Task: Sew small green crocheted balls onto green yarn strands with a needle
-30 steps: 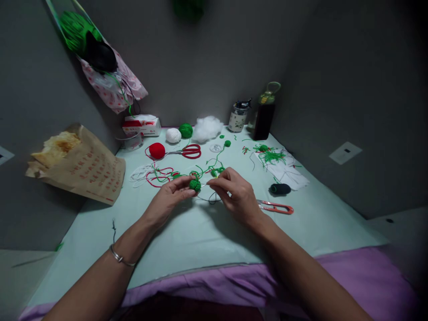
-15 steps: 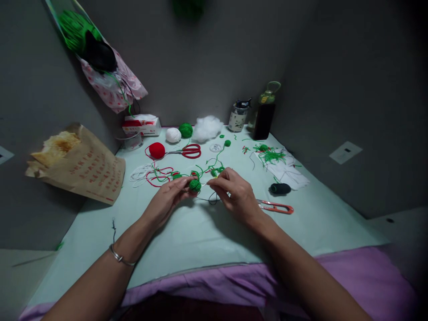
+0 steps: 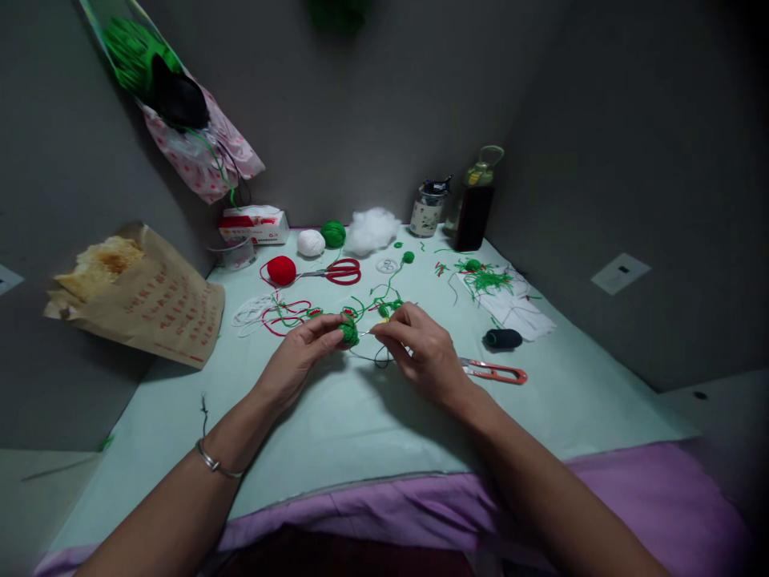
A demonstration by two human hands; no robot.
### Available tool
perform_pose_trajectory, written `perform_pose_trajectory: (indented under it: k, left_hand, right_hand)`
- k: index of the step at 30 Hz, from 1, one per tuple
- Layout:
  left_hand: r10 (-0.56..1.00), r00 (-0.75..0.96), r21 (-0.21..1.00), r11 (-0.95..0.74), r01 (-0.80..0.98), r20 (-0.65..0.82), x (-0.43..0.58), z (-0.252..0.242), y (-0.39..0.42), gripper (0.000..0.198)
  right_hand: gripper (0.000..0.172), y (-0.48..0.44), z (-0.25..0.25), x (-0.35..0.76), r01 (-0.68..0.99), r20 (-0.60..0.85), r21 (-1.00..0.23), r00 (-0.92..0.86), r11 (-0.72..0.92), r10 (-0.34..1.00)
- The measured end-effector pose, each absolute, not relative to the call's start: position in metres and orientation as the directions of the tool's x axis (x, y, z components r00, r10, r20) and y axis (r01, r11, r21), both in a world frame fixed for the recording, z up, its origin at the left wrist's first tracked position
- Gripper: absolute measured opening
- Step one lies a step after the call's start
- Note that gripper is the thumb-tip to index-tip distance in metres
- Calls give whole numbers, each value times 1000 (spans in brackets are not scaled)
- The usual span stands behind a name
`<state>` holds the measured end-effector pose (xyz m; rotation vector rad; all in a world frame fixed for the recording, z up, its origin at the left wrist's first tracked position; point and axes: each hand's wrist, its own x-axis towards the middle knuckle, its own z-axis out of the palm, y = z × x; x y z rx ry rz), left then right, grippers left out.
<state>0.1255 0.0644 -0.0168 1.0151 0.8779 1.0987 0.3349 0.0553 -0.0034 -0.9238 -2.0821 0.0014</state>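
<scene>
My left hand pinches a small green crocheted ball between thumb and fingers. Facing it, my right hand grips a thin silver needle, its tip pointing left at the ball's side. Whether the tip is inside the yarn is too small to tell. A dark thread loops on the table beneath the two hands. Just behind them lie small green crocheted pieces with red and loose green strands. Orange-handled thread snips rest right of my right hand.
Red-handled scissors, a red yarn ball, a white ball, a green ball and white stuffing sit farther back. A dark thread spool lies right. A paper bag with bread stands left, a bottle back right.
My left hand has turned the green ball, and the thumb now lies across its front. The right hand with the needle has hardly moved.
</scene>
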Motion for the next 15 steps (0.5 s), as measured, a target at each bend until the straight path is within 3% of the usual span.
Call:
perform_pose_trajectory:
  k: [10,15]
  left_hand:
    - [973,217,966,129,-223,-80,125,-17,66,28]
    - [962,258,952,163,-260,-94,125,-19,65,30]
  right_hand:
    - [20,56,-6,334,620,671,-291,-411,728,618]
    - [15,58,-6,335,470,605,-532,-371,704,705]
